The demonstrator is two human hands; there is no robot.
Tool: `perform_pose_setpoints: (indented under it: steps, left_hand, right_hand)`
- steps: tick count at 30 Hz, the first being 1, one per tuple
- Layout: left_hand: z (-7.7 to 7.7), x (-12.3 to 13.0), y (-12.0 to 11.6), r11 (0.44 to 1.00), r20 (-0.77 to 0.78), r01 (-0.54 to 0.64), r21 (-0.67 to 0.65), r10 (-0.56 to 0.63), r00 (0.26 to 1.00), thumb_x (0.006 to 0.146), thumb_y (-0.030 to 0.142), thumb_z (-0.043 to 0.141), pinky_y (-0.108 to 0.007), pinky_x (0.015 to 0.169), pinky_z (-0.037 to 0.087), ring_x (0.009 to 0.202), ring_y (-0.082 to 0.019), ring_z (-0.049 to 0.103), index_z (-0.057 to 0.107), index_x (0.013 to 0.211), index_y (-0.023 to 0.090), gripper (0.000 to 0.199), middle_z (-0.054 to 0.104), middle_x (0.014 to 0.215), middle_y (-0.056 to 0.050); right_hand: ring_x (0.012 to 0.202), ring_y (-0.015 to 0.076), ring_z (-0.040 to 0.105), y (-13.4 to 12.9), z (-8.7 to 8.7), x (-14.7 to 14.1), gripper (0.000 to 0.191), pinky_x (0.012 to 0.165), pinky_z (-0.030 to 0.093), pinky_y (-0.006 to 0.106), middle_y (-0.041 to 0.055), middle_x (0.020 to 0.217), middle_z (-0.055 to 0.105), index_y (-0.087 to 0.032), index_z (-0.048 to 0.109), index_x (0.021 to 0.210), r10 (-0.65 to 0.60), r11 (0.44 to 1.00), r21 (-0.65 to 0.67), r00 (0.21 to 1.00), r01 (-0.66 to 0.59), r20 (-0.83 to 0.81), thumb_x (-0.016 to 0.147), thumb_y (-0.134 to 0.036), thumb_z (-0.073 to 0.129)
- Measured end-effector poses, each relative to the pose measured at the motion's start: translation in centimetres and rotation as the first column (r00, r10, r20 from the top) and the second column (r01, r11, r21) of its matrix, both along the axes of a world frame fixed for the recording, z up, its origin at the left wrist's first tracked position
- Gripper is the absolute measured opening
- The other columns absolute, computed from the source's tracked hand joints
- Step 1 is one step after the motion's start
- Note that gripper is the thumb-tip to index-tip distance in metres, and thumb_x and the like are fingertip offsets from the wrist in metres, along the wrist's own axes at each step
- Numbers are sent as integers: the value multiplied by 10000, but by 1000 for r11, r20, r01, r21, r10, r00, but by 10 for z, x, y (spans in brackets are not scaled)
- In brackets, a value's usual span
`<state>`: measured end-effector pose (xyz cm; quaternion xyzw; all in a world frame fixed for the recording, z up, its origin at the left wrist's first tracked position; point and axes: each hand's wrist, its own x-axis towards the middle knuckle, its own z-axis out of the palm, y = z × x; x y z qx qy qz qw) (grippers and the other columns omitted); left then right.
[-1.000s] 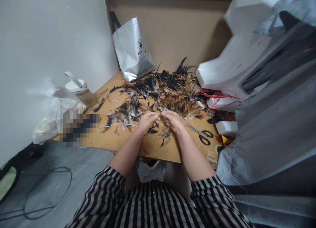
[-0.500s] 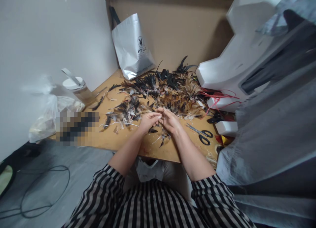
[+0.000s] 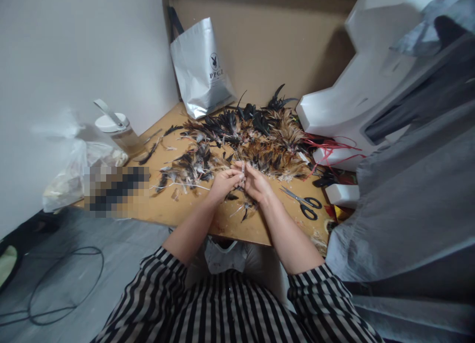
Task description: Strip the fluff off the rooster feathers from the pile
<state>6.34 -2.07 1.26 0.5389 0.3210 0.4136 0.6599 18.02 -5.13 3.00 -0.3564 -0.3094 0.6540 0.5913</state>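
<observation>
My left hand and my right hand meet over the front of the wooden table. Their fingers are pinched together around something small and pale, too small to name. Just behind them lie bunches of brown feathers, with black feathers farther back. Mixed dark and white feathers spread to the left of my hands. A few loose feathers rest on the wood below my fingers. Scissors with black handles lie to the right of my right hand.
A silver bag stands at the back. On the left are a lidded cup and a clear plastic bag. Red strings hang by a white machine-like body at right, beside grey cloth.
The view has shifted slightly. A small pale piece now shows more clearly upright between my fingers; both hands stay at nearly the same place.
</observation>
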Motion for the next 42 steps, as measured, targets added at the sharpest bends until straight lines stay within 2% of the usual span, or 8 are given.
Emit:
perform_pose_setpoints:
  steps: [3, 6, 11, 20, 26, 33, 42]
  left_hand:
    - [-1, -1, 1, 998, 0, -68, -15, 68, 998, 608, 393, 659, -167, 384, 230, 383, -25, 340, 604, 757, 132, 305, 470, 482, 44]
    - [-2, -2, 2, 993, -6, -115, -5, 115, 993, 599, 400, 662, -169, 399, 250, 392, -25, 343, 611, 752, 130, 315, 469, 484, 45]
    - [-3, -3, 2, 992, -32, -125, 29, 126, 991, 597, 387, 663, -174, 405, 260, 398, -34, 358, 619, 740, 127, 299, 472, 467, 40]
    - [2, -5, 1, 995, -77, -100, 27, 102, 992, 625, 410, 639, -165, 379, 258, 381, -35, 389, 619, 765, 126, 318, 522, 506, 16]
    - [4, -6, 1, 996, -40, -88, -7, 88, 995, 630, 403, 639, -162, 390, 288, 393, -40, 417, 605, 798, 132, 321, 540, 521, 12]
    - [4, -6, 1, 995, -44, -96, -20, 95, 995, 597, 376, 672, -162, 377, 270, 373, -31, 397, 592, 748, 132, 298, 532, 498, 24]
    - [4, -6, 2, 998, -43, -65, -8, 65, 997, 627, 390, 644, -161, 372, 265, 367, -33, 406, 569, 739, 133, 291, 539, 496, 20]
  right_hand:
    - [731, 129, 573, -2, 3, 5, 275, 649, 462, 242, 26, 852, 647, -203, 628, 819, -141, 989, -18, 981, 145, 130, 621, -392, 660]
    - [617, 108, 545, -4, 4, 7, 280, 602, 440, 227, 13, 713, 635, -172, 634, 744, -259, 965, 40, 914, 259, 311, 556, -367, 706]
    - [556, 96, 511, -5, 5, 5, 233, 579, 412, 231, 3, 647, 622, -157, 646, 687, -309, 951, 137, 813, 278, 494, 551, -340, 696]
    - [534, 94, 500, -6, 6, 9, 225, 553, 398, 226, 8, 628, 626, -154, 657, 676, -314, 949, 147, 777, 280, 546, 576, -355, 670]
    - [529, 93, 491, -7, 8, 10, 241, 544, 393, 223, 15, 623, 622, -141, 659, 679, -278, 960, 133, 777, 246, 565, 571, -356, 670]
    - [448, 71, 413, -6, 6, 11, 268, 452, 316, 202, -4, 536, 569, -131, 661, 659, -267, 962, 132, 743, 238, 613, 573, -384, 657]
    - [505, 93, 472, -4, 4, 12, 259, 489, 361, 210, 19, 605, 613, -135, 666, 671, -278, 960, 161, 722, 228, 634, 585, -378, 643]
